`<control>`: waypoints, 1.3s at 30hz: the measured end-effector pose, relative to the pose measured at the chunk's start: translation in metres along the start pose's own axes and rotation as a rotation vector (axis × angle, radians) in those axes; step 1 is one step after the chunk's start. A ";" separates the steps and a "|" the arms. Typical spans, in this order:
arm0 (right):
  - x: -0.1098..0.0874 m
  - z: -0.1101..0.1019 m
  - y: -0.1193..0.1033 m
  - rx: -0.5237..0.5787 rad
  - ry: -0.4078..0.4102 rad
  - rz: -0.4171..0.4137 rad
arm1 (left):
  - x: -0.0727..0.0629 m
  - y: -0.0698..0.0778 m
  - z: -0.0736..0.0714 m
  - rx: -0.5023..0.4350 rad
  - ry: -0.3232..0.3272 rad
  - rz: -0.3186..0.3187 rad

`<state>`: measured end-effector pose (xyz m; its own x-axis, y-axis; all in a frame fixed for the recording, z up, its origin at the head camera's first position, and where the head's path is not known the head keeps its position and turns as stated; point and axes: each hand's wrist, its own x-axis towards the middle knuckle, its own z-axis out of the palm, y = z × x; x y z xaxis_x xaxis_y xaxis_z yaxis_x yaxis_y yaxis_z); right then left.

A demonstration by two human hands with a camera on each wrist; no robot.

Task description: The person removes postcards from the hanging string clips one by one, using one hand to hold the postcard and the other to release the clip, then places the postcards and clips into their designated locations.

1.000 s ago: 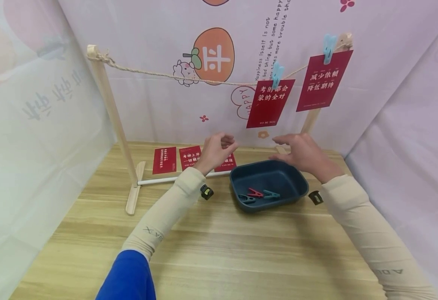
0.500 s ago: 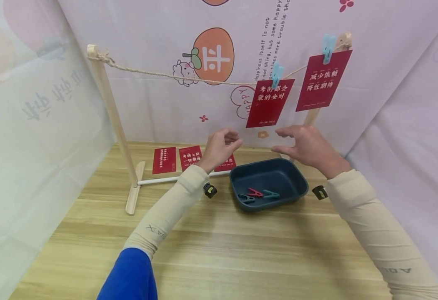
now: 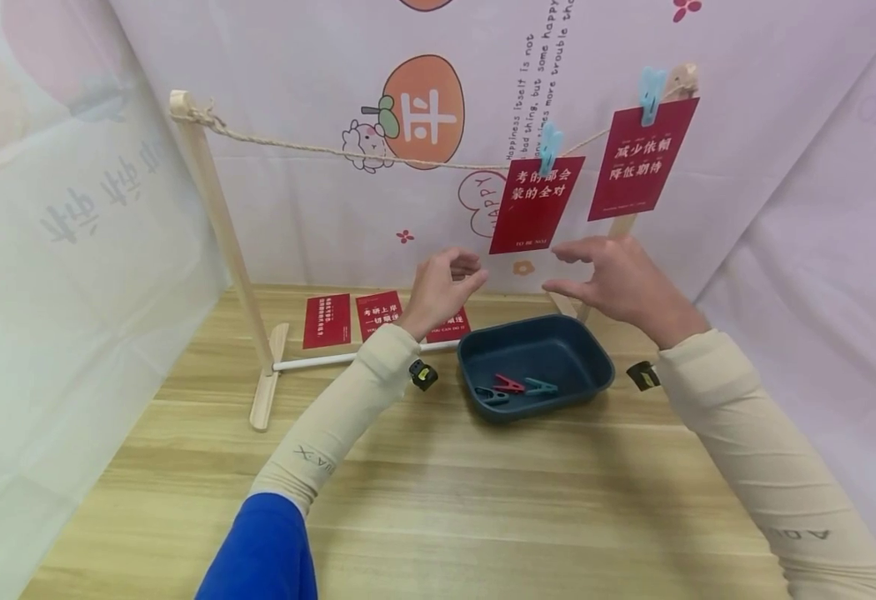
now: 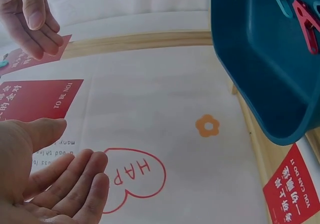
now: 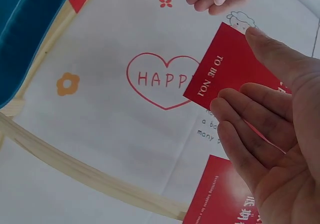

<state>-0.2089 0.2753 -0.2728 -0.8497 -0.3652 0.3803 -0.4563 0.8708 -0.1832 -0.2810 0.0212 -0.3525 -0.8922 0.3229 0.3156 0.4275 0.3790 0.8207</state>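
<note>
My left hand (image 3: 443, 287) hovers left of the tray's far side, fingers loosely bent, with nothing in it. Across from it my right hand (image 3: 621, 279) is raised over the tray's right back corner, thumb and fingers apart around bare air. Just above and between the hands hangs a red card (image 3: 537, 205), held to the rope (image 3: 295, 148) by a light blue clothespin (image 3: 550, 150). A second red card (image 3: 642, 160) hangs higher to the right under another blue clothespin (image 3: 651, 96). In the left wrist view both palms (image 4: 75, 189) show bare.
A dark blue tray (image 3: 601, 379) on the wooden table holds a red clothespin (image 3: 509, 383), a teal clothespin (image 3: 541, 387) and a dark one (image 3: 492, 396). Red cards (image 3: 327, 321) lie behind the stand's white bar (image 3: 317, 362). A wooden post (image 3: 223, 225) rises at left.
Both hands have risen a little, the right one also drifting slightly to the right. The hanging cards, the tray and its clothespins stay as they were.
</note>
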 end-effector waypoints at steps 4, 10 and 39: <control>0.001 -0.005 -0.001 -0.010 0.024 -0.015 | 0.003 0.004 0.000 -0.006 0.008 0.015; 0.004 -0.010 -0.002 -0.002 0.061 -0.039 | 0.008 0.011 0.001 -0.010 0.038 0.032; 0.031 -0.054 -0.027 -0.020 0.220 -0.053 | 0.027 0.026 0.013 -0.064 0.147 0.095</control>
<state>-0.2086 0.2583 -0.2067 -0.7453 -0.3320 0.5782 -0.4919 0.8592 -0.1406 -0.2919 0.0506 -0.3293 -0.8618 0.2224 0.4559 0.5052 0.2953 0.8109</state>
